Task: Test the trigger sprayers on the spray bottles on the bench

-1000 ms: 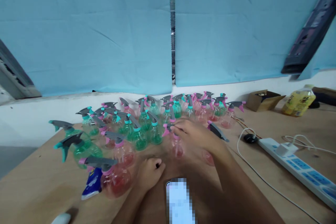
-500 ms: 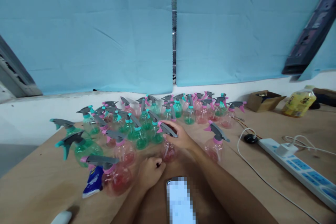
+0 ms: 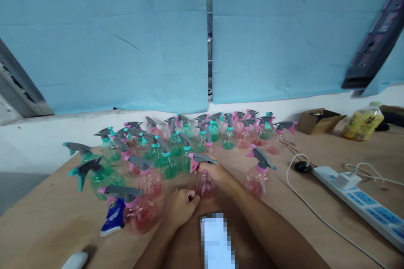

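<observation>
My right hand (image 3: 211, 170) is wrapped around the neck of a pink-clear spray bottle (image 3: 205, 185), under its grey head with the pink nozzle facing left. The bottle stands upright on the table, and its trigger is mostly hidden by my fingers. Just left of it, my left hand (image 3: 183, 206) rests on the wood in a loose fist. A dark hollow shows by its thumb, and I see nothing held there. Another pink spray bottle (image 3: 257, 180) is to the right of my right forearm. In front of me lies a phone (image 3: 217, 241), its screen blurred out.
Several green and pink spray bottles (image 3: 170, 164) crowd toward the wall. A blue packet (image 3: 112, 217) lies by a nearer pink bottle (image 3: 142, 214) at left. On the right are a power strip (image 3: 362, 201), cables, a cardboard box (image 3: 320, 121) and a yellow drink bottle (image 3: 362, 122).
My right hand has slid from the top of the sprayer head down to its neck and trigger. The head has turned flatter, nozzle left. My left hand has stayed put.
</observation>
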A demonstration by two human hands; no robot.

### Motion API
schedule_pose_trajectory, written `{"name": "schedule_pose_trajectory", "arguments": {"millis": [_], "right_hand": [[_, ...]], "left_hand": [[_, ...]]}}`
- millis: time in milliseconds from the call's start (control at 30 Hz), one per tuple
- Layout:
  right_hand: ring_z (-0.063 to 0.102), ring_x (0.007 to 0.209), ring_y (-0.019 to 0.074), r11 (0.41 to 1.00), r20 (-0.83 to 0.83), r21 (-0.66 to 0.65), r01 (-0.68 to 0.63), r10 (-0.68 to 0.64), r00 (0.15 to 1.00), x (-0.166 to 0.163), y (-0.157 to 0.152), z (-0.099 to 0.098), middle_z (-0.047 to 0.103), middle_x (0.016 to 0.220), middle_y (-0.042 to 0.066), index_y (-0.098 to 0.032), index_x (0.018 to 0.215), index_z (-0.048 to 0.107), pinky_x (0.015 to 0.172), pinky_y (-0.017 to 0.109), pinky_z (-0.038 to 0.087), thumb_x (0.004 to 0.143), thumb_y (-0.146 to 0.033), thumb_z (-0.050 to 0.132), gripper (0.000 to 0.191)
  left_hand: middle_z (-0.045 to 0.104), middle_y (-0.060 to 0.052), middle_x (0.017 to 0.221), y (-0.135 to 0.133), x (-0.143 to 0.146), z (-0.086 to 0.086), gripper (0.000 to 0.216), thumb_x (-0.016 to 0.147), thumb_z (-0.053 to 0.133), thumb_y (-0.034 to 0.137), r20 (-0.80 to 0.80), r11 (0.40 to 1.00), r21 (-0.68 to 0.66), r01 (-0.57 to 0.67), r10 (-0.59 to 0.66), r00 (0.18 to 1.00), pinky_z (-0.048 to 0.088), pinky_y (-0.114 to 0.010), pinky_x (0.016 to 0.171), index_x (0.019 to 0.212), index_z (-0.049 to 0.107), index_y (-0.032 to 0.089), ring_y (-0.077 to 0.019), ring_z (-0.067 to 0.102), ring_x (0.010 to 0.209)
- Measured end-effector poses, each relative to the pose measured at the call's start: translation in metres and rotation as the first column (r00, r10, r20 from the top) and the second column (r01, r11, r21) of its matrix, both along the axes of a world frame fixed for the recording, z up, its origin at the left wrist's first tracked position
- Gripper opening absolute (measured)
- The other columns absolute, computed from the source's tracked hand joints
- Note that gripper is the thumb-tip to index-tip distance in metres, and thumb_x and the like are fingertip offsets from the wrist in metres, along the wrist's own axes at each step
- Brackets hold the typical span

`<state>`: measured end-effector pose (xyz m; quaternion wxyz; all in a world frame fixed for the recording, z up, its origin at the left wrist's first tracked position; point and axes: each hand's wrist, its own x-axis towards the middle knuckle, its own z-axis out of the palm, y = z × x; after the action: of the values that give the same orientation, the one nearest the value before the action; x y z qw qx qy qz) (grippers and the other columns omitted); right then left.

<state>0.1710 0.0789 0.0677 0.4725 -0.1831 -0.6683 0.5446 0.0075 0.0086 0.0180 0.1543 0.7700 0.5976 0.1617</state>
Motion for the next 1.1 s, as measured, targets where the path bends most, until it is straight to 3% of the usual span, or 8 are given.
{"name": "schedule_pose_trajectory", "arguments": {"millis": [200, 633, 833, 1100], "right_hand": [[0.052, 0.063, 0.0143, 1.0, 0.033, -0.001, -0.005, 0.005, 0.999, 0.0025, 0.0025, -0.003, 0.059, 0.063, 0.0, -0.019, 0.07, 0.069, 0.058, 0.025, 0.038, 0.062, -0.015, 0.045, 0.025], [0.051, 0.064, 0.0132, 0.999, 0.059, 0.045, 0.001, -0.004, 0.998, 0.0037, -0.0016, 0.0044, 0.065, 0.073, 0.0, -0.02, 0.069, 0.069, 0.058, 0.024, 0.038, 0.061, -0.015, 0.045, 0.025], [0.055, 0.067, 0.0153, 1.0, 0.019, -0.018, 0.008, -0.008, 1.0, 0.0032, -0.002, 0.0044, 0.063, 0.069, 0.001, -0.019, 0.069, 0.067, 0.061, 0.026, 0.041, 0.061, -0.016, 0.047, 0.021], [0.053, 0.066, 0.0147, 0.999, 0.047, 0.042, -0.008, 0.006, 0.999, 0.0044, -0.0005, 0.0032, 0.062, 0.067, 0.0, -0.02, 0.071, 0.07, 0.06, 0.025, 0.039, 0.062, -0.014, 0.047, 0.025]], "left_hand": [[0.053, 0.002, 0.054, -0.0006, -0.0004, -0.0006, 0.03, 0.081, 0.049, 0.02, 0.007, 1.0, 0.016, 0.004, -0.004, 1.0, 0.021, -0.027, 0.057, 0.051, 0.046, 0.016, -0.0101, 0.046, 0.056], [0.052, 0.003, 0.053, 0.002, -0.0011, -0.0035, 0.032, 0.083, 0.048, 0.022, 0.009, 1.0, 0.009, 0.006, -0.006, 1.0, 0.019, -0.028, 0.057, 0.051, 0.044, 0.016, -0.0094, 0.047, 0.055], [0.053, 0.003, 0.053, 0.0038, -0.0021, -0.0071, 0.032, 0.082, 0.048, 0.021, 0.006, 1.0, 0.015, 0.009, -0.01, 1.0, 0.019, -0.028, 0.057, 0.051, 0.046, 0.016, -0.0096, 0.047, 0.055], [0.052, 0.003, 0.053, 0.0019, -0.0005, -0.0002, 0.031, 0.082, 0.048, 0.022, 0.001, 1.0, -0.001, -0.003, 0.003, 1.0, 0.019, -0.028, 0.056, 0.052, 0.047, 0.016, -0.0097, 0.046, 0.055]]}}
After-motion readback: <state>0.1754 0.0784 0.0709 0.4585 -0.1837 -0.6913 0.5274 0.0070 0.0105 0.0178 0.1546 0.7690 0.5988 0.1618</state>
